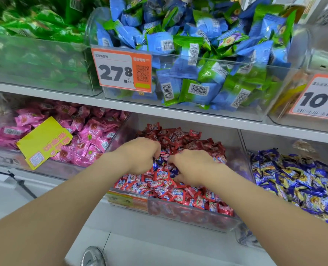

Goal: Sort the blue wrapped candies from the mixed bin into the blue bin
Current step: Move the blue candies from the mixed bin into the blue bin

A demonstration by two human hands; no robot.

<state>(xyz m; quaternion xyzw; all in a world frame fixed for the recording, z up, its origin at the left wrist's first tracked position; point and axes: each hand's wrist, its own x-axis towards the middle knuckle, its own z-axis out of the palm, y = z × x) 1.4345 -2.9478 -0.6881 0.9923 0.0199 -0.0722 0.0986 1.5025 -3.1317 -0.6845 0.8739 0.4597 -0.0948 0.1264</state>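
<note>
A clear bin (194,217) on the lower shelf holds mostly red wrapped candies with a few blue wrapped candies (173,172) among them in the middle. My left hand (140,154) and my right hand (190,166) are both down in this pile, fingers curled into the candies around the blue ones. What each hand holds is hidden by its fingers. To the right stands the blue bin (243,239), heaped with blue and yellow wrapped candies (297,181).
A bin of pink candies (78,139) with a loose yellow tag (44,141) sits left of the mixed bin. The upper shelf (140,108) carries bins of green packs and blue-green packs, with orange price tags (121,71). A shoe (93,256) shows on the floor below.
</note>
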